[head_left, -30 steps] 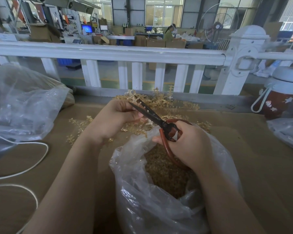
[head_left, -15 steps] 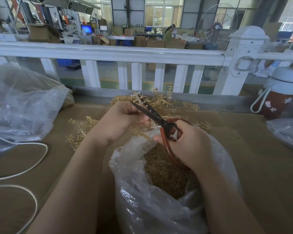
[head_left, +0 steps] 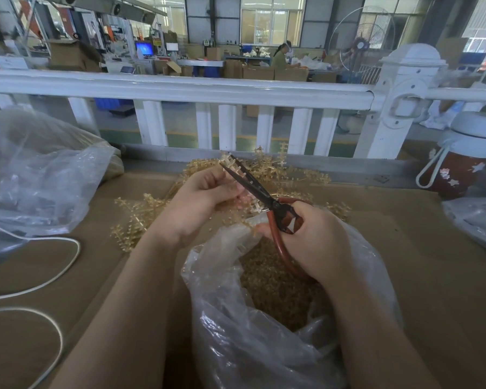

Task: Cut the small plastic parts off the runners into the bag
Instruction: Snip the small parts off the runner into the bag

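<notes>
over the mouth of the bag (head_left: pixel 264 346), both forearms reach in from the bottom of the view and meet above the tabletop (head_left: pixel 432 276). the right hand (head_left: pixel 317 245) has its fingers curled round the red handles of the scissors (head_left: pixel 267 197), thumb side up, with the dark blades pointing up and to the left, close together. the left hand (head_left: pixel 205 197) is turned palm toward the blades, its fingers bent and pinching a runner (head_left: pixel 230 161), a pale amber strip with small parts sticking out along it like a comb; the strip's top end shows just beside the blade tips, the rest is hidden by the fingers. the bag is clear, crumpled plastic, standing open just below the hands and holding a heap of small amber parts (head_left: pixel 275 284). beyond the hands a loose pile of more runners (head_left: pixel 292 175) lies on the brown tabletop, some spread to the left. farther out, a second clear bag (head_left: pixel 40 175) sits at the left, white cord (head_left: pixel 54 270) loops near it, a red bottle with a white lid (head_left: pixel 466 161) stands at the right, and a white railing (head_left: pixel 180 88) runs behind.
</notes>
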Demonstrator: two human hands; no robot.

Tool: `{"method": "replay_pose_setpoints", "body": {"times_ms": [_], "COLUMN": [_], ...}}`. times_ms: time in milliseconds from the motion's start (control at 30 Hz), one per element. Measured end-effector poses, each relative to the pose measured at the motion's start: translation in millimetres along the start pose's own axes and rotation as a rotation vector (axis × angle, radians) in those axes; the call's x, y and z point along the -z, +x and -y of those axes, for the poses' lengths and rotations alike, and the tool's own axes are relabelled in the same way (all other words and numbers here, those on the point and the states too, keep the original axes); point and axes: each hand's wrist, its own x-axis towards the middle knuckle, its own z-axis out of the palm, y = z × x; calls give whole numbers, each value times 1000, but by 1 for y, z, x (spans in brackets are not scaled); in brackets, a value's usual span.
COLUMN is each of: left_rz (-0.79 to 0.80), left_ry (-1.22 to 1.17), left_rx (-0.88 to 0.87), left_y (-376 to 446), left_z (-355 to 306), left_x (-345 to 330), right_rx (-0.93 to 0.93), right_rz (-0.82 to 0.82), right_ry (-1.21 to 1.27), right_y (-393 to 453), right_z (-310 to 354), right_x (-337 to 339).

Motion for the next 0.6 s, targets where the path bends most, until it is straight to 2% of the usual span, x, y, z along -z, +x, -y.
{"method": "replay_pose_setpoints", "body": {"times_ms": [133,433,600], "left_rz": [-43,-105,-127], "left_ry": [-106,-104,16], "left_rx": [7,-14,-22], "left_y": [0,1,1], "left_z": [2,6,7], "left_x": [0,-4,-2], "right_rx": [-1,-14,12], "right_rz": [10,15,-13], "right_ry": [10,-19,-87], "right_y": [1,1,0], "right_z": [2,0,2], "right_x": [1,0,4]}}
